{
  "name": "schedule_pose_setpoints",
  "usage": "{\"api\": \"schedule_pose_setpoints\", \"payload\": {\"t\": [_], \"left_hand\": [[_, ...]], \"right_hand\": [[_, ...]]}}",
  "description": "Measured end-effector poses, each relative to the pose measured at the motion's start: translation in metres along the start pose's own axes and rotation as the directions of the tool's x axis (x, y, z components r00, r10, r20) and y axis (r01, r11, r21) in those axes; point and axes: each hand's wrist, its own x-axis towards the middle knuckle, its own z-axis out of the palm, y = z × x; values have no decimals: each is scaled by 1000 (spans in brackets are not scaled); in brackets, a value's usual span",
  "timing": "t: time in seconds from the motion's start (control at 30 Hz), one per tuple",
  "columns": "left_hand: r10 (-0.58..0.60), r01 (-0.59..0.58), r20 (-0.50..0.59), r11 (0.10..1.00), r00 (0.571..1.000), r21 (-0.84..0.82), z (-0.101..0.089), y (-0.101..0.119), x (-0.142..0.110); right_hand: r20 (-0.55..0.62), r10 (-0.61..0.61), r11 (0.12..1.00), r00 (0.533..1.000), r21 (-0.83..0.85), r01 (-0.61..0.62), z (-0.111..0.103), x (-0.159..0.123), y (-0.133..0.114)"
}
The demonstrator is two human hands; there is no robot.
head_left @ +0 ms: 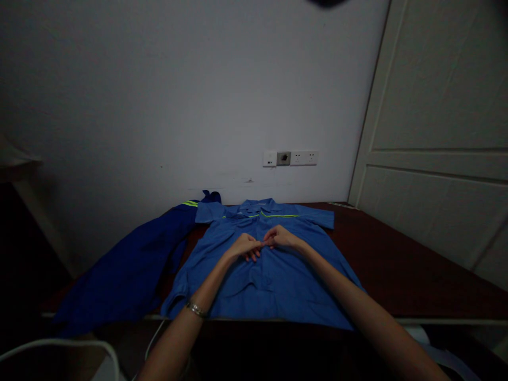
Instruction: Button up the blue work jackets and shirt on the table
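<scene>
A blue short-sleeved shirt [305, 280] with yellow-green piping across the chest lies spread out on a dark red table [400, 259], collar toward the wall. My left hand [245, 246] and my right hand [280, 236] meet at the middle of its front placket. Both pinch the shirt's front edge, their fingertips nearly touching. Any button between them is too small to make out. Below my hands the placket is wrinkled and partly lifted. A bracelet circles my left wrist.
Dark blue garment [123, 270] with yellow-green stripes lies left of the shirt, hanging over the table's front edge. Wall sockets [304, 157] sit above the table's back. A pale panelled door [436, 159] stands at the right. A white cable [63, 343] loops at lower left.
</scene>
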Motion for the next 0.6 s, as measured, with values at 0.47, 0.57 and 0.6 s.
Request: {"api": "schedule_pose_setpoints", "payload": {"t": [0.47, 0.57, 0.6], "left_hand": [[11, -19, -137, 998, 990, -60, 11, -15, 2], [43, -48, -106, 998, 993, -44, 9, -18, -1], [54, -58, -96, 997, 994, -44, 8, -19, -1]], "right_hand": [[9, -35, 991, 999, -125, 35, 5, -7, -3], [-4, -18, 989, 1000, -149, 18, 8, -8, -2], [-13, -20, 988, 1000, -153, 18, 10, -9, -2]]}}
